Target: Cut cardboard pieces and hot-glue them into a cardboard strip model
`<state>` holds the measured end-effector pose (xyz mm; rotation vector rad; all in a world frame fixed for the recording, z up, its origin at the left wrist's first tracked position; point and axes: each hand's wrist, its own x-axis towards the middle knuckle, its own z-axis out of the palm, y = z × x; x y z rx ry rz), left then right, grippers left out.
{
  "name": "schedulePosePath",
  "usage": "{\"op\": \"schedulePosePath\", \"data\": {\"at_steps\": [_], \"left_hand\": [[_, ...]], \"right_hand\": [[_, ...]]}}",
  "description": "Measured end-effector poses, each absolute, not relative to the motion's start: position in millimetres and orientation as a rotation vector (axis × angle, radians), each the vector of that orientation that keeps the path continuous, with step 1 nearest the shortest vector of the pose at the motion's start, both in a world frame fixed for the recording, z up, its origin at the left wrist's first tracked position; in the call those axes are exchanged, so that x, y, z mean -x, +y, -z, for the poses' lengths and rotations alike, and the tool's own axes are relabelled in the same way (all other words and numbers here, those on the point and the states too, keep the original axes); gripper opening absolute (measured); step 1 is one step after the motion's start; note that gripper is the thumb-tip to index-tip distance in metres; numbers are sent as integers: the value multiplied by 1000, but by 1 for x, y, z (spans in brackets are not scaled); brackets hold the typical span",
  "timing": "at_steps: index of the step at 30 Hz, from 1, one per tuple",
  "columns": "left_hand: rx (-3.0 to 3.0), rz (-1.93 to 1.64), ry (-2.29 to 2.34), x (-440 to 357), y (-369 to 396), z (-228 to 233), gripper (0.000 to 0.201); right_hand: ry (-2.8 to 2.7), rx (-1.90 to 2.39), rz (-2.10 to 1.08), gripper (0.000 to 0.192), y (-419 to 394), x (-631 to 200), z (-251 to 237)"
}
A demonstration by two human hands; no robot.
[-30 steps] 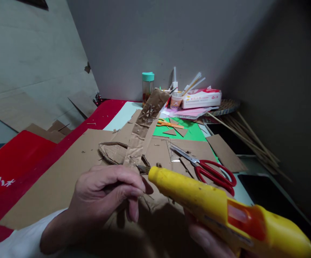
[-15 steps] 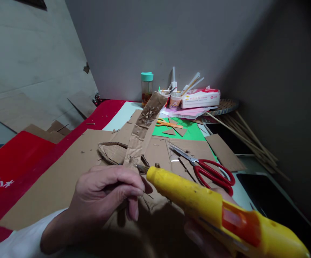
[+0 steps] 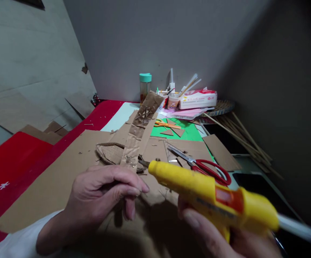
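Note:
My right hand [image 3: 211, 233] is wrapped round a yellow hot glue gun [image 3: 187, 182], with a white glue stick [image 3: 300, 227] jutting from its back. The gun's nozzle points left, just beside the lower part of a brown cardboard strip [image 3: 140, 125]. Bits of glue and small dark pieces stick to the strip, which slants up and away. My left hand [image 3: 104, 193] is closed at the strip's near end, the thumb against the bent fingers; that end is hidden behind the hand. A cardboard piece with a raised rim [image 3: 109, 152] lies behind this hand.
Red-handled scissors [image 3: 198, 163] lie right of the strip. Orange scissors [image 3: 167, 124] rest on a green sheet [image 3: 190, 132]. Behind stand a teal-lidded bottle [image 3: 145, 87], a cup [image 3: 173, 102] and a tissue pack [image 3: 198, 99]. Wooden sticks [image 3: 249, 138] lie at the right.
The glue gun has drawn back slightly from the strip and its rear has swung up and left, bringing the glue stick into view. My left hand stays closed at the strip's near end.

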<state>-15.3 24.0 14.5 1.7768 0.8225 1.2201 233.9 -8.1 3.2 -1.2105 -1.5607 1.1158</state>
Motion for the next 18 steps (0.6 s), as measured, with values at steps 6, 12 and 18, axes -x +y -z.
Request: {"op": "schedulePosePath", "data": {"at_steps": [6,12,18], "left_hand": [[-1537,-1192,841,19,24,-13,27],[-1618,-1258,843,22,25,-13,17],[-1742,-1301,869,22,27,-11,15]], "right_hand": [[-1198,1235,-1515,35,16,-237,-17],[-1117,1224,-1521,45,27,-231,-5],[-1684,1708,-1010,55,22,-231,-5]]}}
